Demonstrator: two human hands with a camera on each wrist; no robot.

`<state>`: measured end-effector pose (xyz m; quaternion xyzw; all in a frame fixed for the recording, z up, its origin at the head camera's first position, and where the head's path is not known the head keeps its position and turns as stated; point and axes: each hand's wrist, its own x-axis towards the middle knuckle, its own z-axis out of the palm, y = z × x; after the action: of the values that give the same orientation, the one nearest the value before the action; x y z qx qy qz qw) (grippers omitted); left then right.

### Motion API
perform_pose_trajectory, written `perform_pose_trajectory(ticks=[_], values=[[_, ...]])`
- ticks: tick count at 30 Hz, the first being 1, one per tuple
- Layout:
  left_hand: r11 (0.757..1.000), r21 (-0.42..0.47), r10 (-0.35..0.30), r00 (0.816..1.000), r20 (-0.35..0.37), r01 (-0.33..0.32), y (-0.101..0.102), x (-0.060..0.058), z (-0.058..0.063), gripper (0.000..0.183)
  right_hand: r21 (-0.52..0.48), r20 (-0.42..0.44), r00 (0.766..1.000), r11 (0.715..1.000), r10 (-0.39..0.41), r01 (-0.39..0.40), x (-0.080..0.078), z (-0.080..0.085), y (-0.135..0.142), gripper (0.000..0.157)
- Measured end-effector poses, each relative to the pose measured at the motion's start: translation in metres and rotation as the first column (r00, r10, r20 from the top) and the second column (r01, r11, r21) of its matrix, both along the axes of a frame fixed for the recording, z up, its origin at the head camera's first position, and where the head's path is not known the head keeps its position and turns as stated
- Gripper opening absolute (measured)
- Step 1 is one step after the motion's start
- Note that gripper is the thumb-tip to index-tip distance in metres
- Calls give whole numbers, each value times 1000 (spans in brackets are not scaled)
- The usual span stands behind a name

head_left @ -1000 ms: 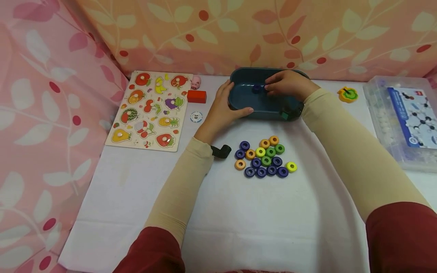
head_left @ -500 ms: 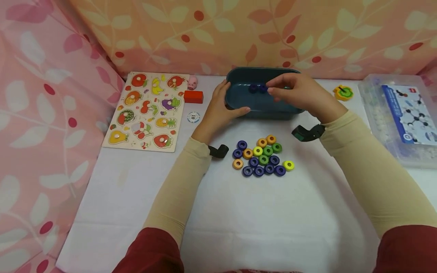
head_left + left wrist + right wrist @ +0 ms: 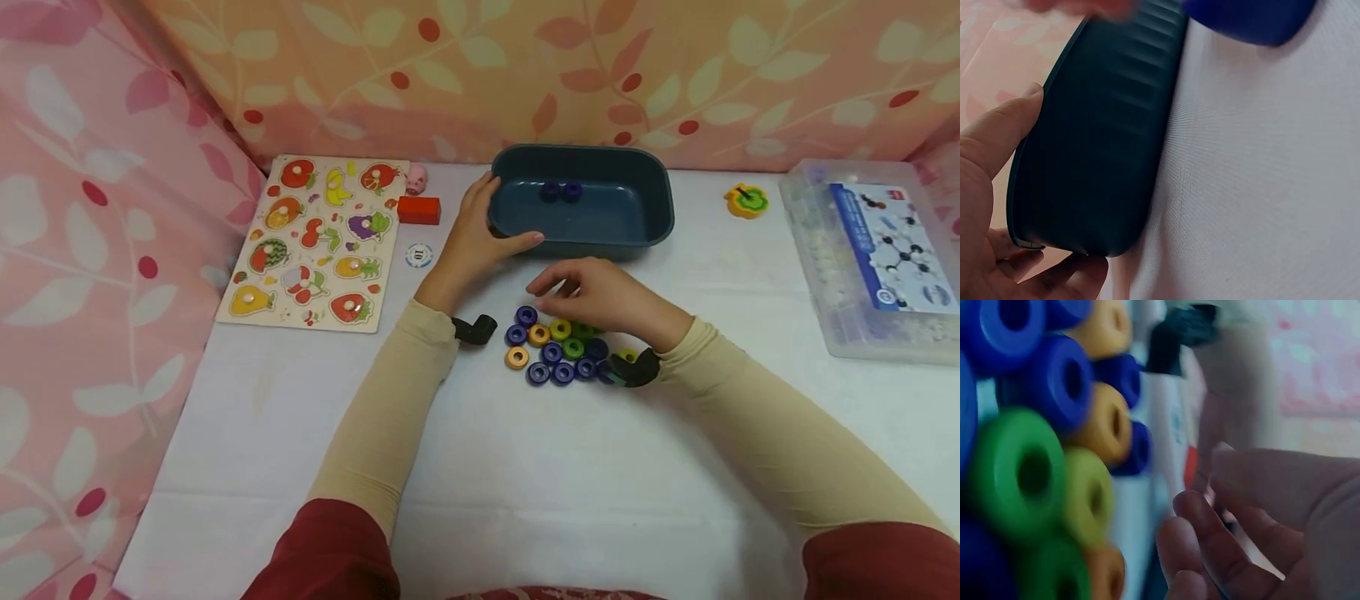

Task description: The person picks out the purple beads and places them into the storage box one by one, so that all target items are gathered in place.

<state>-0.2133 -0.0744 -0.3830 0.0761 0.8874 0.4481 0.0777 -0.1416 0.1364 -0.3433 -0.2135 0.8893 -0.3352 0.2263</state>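
Note:
A dark teal plastic container [image 3: 607,221] stands at the back of the table, with two purple rings [image 3: 572,192] side by side inside it. My left hand [image 3: 474,237] grips its left end; the thumb lies on the near rim and the other fingers go round the end, as the left wrist view shows. Over the back of a group of rings, my right hand [image 3: 603,298] hovers with loosely bent fingers and holds nothing. The group mixes purple [image 3: 551,353], orange [image 3: 517,357], yellow [image 3: 561,330] and green rings [image 3: 1019,475]. The right hand hides some of them.
Left of the container lie a fruit puzzle board [image 3: 307,242], a red block [image 3: 419,210], a pink pig figure [image 3: 416,178] and a chip marked 10 [image 3: 418,255]. To the right are a yellow-green toy [image 3: 746,201] and a clear plastic case [image 3: 813,258]. Patterned curtains border the table.
A second purple ring has come to rest in the container, let go by my right hand. That hand has moved out, back over the ring group. The left hand keeps its grip.

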Motion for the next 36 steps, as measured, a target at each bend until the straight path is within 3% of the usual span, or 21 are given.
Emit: perform_pose_trajectory(ticks=[4, 10, 17, 22, 28, 33, 36], values=[[1000, 15, -15, 999, -31, 16, 1, -1, -1, 112, 42, -26, 995, 995, 93, -92, 0, -10, -17, 25], [1000, 9, -10, 999, -34, 10, 5, 0, 0, 113, 91, -36, 992, 989, 122, -119, -2, -15, -24, 18], [1000, 8, -6, 999, -31, 7, 4, 1, 2, 114, 166, -161, 968, 972, 192, -166, -1, -15, -27, 18], [1000, 14, -4, 999, -32, 5, 2, 1, 0, 113, 191, -181, 956, 962, 231, -196, 0, -11, -30, 19], [1000, 6, 4, 1000, -11, -4, 1, 0, -2, 113, 163, -188, 973, 981, 134, -104, -1, 7, -22, 21], [1000, 15, 7, 1000, -3, -7, 0, -2, -2, 114, 131, -227, 973, 989, -31, 62, -14, 33, 2, 25], [1000, 23, 1, 1000, -1, -1, 0, -1, -2, 114, 109, -203, 965, 976, -164, 188, -30, 43, 21, 32]])
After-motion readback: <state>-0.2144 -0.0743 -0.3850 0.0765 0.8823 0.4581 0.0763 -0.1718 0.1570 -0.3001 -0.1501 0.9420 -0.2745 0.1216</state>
